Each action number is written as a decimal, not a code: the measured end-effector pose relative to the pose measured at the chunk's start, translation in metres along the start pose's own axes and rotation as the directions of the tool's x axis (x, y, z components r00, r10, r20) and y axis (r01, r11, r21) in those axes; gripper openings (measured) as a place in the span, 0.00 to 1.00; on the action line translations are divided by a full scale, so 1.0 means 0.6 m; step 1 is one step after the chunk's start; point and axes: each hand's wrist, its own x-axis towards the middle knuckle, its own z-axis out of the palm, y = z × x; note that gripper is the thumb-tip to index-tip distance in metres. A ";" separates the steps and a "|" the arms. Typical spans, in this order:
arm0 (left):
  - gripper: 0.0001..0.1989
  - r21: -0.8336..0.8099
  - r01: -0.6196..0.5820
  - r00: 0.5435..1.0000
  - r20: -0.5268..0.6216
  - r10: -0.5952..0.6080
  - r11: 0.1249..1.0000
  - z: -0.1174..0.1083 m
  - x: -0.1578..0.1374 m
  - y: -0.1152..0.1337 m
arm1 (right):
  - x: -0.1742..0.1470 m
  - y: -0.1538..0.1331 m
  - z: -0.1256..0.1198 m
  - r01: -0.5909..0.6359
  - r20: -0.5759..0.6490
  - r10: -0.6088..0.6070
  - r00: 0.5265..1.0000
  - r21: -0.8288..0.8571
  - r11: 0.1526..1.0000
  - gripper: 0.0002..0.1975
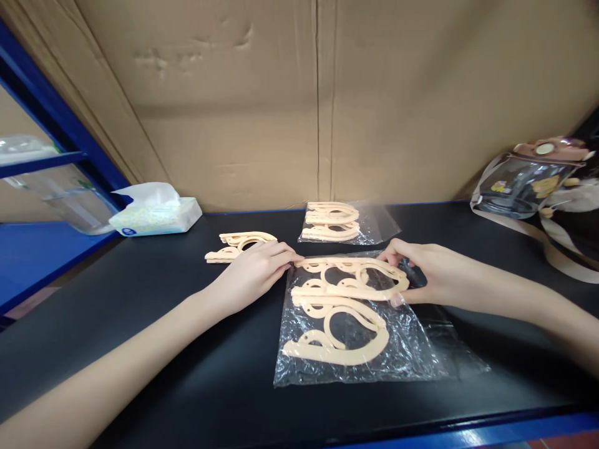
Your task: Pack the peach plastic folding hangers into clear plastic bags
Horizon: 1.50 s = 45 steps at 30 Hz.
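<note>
A clear plastic bag lies flat on the black table with a cream folding hanger inside it. Above that one, at the bag's upper part, is a second cream folding hanger; whether it lies inside or on top of the film I cannot tell. My right hand is closed around this upper hanger's rounded right end, thumb below and fingers above. At its upper left end, the fingertips of my left hand are pressed together on the hanger. Partly behind my left hand lies another folding hanger, unbagged.
Near the cardboard wall lies another bagged set of folding hangers. A tissue pack stands at the back left beside a blue frame. At the back right stands a clear bottle with a strap trailing over the table.
</note>
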 end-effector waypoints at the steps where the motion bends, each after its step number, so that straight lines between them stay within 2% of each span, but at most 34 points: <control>1: 0.16 -0.020 0.001 1.000 -0.018 -0.001 1.000 0.002 0.001 -0.001 | 0.004 -0.004 0.006 -0.001 -0.018 0.002 1.000 0.041 0.999 0.17; 6: 0.13 -0.149 0.043 0.993 -0.104 -0.059 0.988 0.010 -0.002 -0.006 | 0.017 -0.021 0.035 -0.018 -0.089 0.042 0.995 0.249 0.968 0.19; 13: 0.12 -0.221 0.053 0.989 -0.125 -0.083 0.974 0.016 -0.001 -0.010 | 0.022 -0.032 0.060 -0.013 -0.157 0.082 0.984 0.401 0.916 0.18; 20: 0.11 -0.222 0.029 0.984 -0.167 -0.068 0.975 0.023 0.000 -0.016 | 0.027 -0.030 0.074 0.026 -0.178 0.043 0.983 0.368 0.930 0.18; 25: 0.11 -0.115 0.027 0.982 -0.181 -0.048 0.993 0.019 0.001 -0.014 | 0.026 -0.026 0.066 0.046 -0.109 0.002 0.994 0.435 0.899 0.12; 31: 0.11 -0.052 0.069 0.982 -0.172 -0.077 0.996 0.016 0.003 -0.012 | 0.030 -0.029 0.070 0.009 -0.173 0.074 0.982 0.437 0.899 0.14; 38: 0.12 -0.011 0.064 0.980 -0.186 -0.065 0.998 0.016 0.002 -0.010 | 0.028 -0.029 0.070 -0.025 -0.176 0.105 0.979 0.406 0.913 0.15; 41: 0.16 -0.043 0.040 0.977 -0.209 -0.049 0.998 0.010 -0.001 0.001 | 0.027 -0.021 0.061 -0.050 -0.120 0.137 0.983 0.544 0.837 0.17; 45: 0.19 -0.110 -0.009 0.989 -0.148 -0.007 0.994 0.001 -0.004 0.017 | 0.027 -0.010 0.044 -0.204 0.042 0.284 0.958 0.794 0.573 0.18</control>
